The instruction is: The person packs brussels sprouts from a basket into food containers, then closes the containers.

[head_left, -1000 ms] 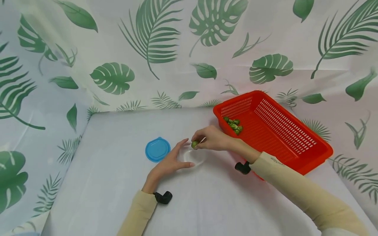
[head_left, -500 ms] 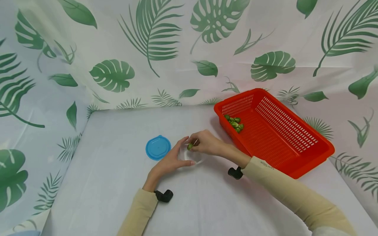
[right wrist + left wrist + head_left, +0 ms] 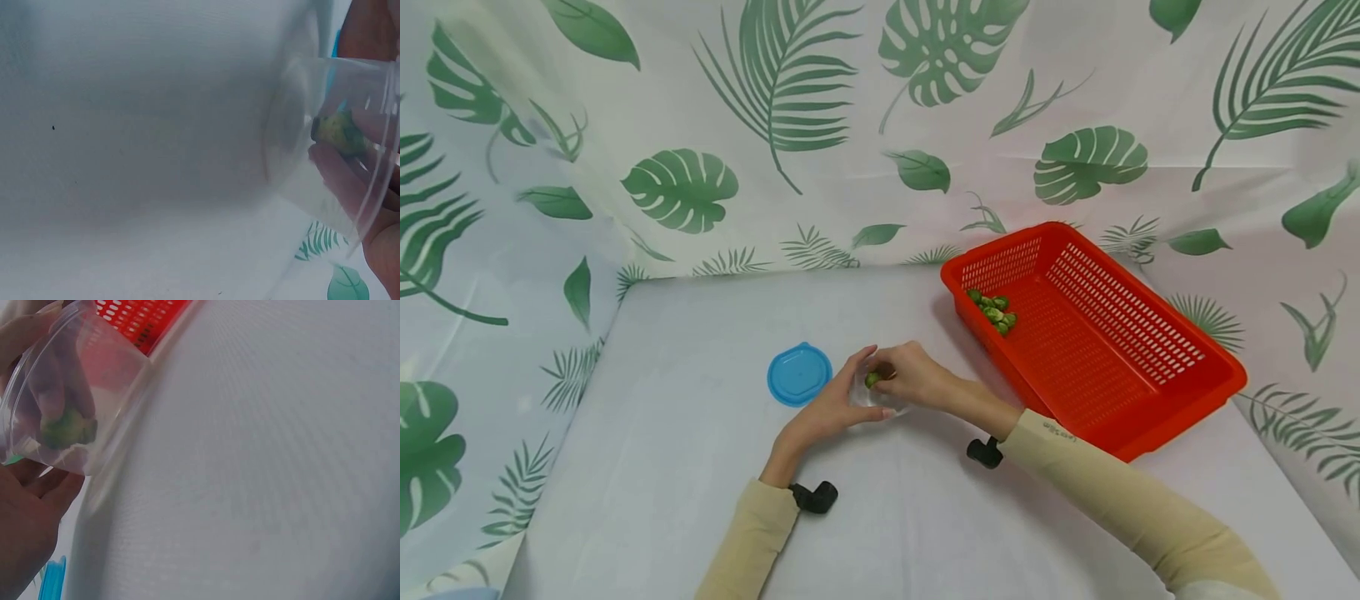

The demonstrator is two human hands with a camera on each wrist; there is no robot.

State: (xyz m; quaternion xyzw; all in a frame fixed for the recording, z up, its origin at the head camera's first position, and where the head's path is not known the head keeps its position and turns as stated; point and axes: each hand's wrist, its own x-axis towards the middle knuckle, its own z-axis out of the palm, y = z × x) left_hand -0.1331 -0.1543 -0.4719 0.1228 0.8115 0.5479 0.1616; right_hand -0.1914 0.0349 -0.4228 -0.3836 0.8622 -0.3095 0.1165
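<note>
Green Brussels sprout (image 3: 872,380) in the pinch of the right hand (image 3: 917,375), now lowered, within the last second, into the clear plastic cup (image 3: 115,403) gripped by the left hand (image 3: 823,408), so seemingly delivered but not yet released.

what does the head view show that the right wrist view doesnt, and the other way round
Only the head view shows the red basket, the sprouts inside it and the beige sleeves.

Only the right wrist view shows the clear container side-on, the held sprout visible through its wall.

Both show the container, held sprout, left hand, right hand and leaf-print backdrop.
</note>
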